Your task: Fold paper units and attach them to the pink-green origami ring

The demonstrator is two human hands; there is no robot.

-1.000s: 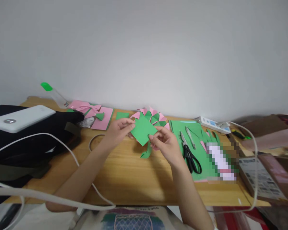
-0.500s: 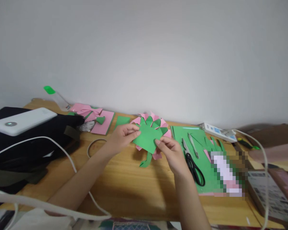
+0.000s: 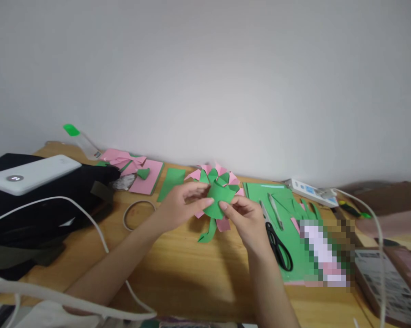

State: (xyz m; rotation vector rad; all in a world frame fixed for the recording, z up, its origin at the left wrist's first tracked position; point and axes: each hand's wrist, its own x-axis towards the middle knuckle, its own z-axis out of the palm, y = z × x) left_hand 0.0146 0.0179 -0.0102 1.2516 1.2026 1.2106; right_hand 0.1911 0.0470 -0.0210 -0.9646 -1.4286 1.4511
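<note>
A piece of green paper, bent into a curve, is held between my two hands near the middle of the desk. My left hand pinches its left edge between thumb and fingers. On its right edge, the thumb and fingers of my right hand are closed. Just behind and below the paper lies a pink and green paper figure with pointed folds fanned along its top. A curved green strip sticks out at the figure's bottom. The held paper hides the figure's centre.
Black-handled scissors and a pen-like tool lie on green sheets at the right. A tape ring sits left of my forearm. Farther left are a black bag and white power bank. A power strip is behind.
The green paper was nearly flat and is now curved into a roll-like shape. My left hand has moved right, bringing its fingertips nearer to those of my right hand.
</note>
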